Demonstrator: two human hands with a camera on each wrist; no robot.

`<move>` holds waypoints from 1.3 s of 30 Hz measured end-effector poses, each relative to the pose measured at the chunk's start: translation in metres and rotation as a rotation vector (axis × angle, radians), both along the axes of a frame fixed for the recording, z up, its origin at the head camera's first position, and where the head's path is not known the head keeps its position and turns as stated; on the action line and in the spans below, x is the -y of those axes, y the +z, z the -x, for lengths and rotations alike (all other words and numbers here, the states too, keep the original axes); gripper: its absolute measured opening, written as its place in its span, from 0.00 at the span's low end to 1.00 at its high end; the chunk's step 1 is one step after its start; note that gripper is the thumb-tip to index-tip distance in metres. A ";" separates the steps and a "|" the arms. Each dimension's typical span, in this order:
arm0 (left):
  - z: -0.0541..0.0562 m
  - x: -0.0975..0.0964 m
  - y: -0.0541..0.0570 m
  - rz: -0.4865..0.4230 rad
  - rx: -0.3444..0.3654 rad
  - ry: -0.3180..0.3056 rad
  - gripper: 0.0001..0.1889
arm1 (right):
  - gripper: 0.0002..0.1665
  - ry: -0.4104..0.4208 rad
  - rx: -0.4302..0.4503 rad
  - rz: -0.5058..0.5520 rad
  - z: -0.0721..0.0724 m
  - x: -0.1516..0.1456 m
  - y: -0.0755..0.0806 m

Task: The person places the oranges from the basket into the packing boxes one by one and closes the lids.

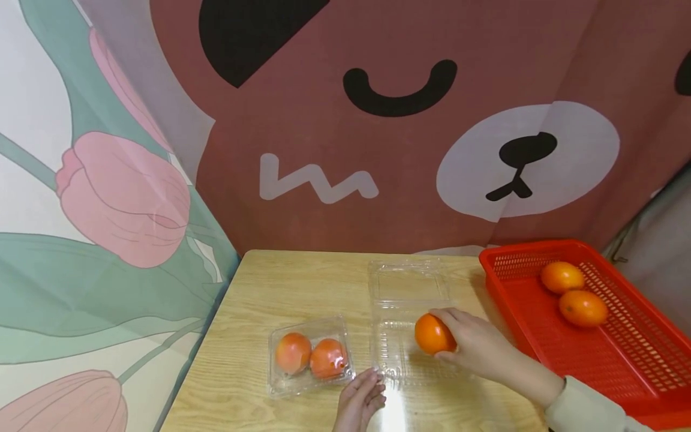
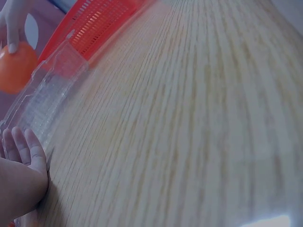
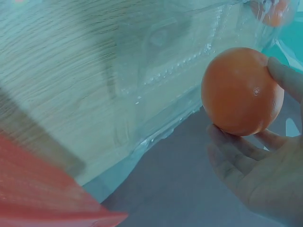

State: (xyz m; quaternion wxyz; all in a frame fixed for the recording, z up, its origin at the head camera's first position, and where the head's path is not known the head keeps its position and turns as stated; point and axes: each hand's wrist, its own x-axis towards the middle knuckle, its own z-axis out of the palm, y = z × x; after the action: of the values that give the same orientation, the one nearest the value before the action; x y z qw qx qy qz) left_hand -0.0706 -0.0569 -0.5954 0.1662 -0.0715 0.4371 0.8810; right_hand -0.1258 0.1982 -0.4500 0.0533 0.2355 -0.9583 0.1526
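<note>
My right hand [image 1: 477, 345] grips an orange [image 1: 433, 334] between thumb and fingers, above the base of an open clear plastic clamshell box [image 1: 391, 348]. In the right wrist view the orange [image 3: 242, 92] is held off the tabletop, with the box behind it. My left hand [image 1: 360, 399] is at the box's front left corner, fingers loosely bent; whether they touch the rim I cannot tell. The left wrist view has this hand [image 2: 23, 170] with extended fingers beside the clear box [image 2: 47, 99].
Left of the open box, a closed clear box [image 1: 281, 381] holds two orange fruits [image 1: 293, 353]. A red plastic basket [image 1: 567, 354] stands at the right with two more oranges [image 1: 583, 308] in it. Behind the wooden table [image 1: 302, 276] hangs a printed curtain [image 1: 324, 228].
</note>
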 end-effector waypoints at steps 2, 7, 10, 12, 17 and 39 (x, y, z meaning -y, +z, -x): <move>0.000 0.000 0.000 0.002 -0.005 0.003 0.07 | 0.46 0.017 0.013 -0.009 0.003 0.006 0.000; -0.001 0.000 0.000 0.004 -0.013 0.003 0.07 | 0.45 0.033 0.049 -0.029 0.011 0.020 -0.002; -0.001 0.000 0.001 0.007 -0.011 0.001 0.07 | 0.44 0.053 0.062 -0.034 0.015 0.028 -0.005; -0.001 -0.001 0.001 0.010 -0.010 0.003 0.07 | 0.44 0.070 0.063 -0.039 0.019 0.032 -0.008; 0.000 -0.001 0.002 0.017 0.002 0.005 0.07 | 0.44 0.102 0.060 -0.064 0.029 0.042 -0.019; 0.000 0.000 0.001 0.013 0.020 -0.009 0.05 | 0.43 0.130 0.102 -0.119 0.043 0.069 -0.045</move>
State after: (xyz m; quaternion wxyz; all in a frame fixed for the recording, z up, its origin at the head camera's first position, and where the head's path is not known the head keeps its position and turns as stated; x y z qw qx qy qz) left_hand -0.0704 -0.0571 -0.5946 0.1742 -0.0792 0.4416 0.8766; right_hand -0.1685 0.1293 -0.4946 -0.0198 0.2917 -0.9500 0.1101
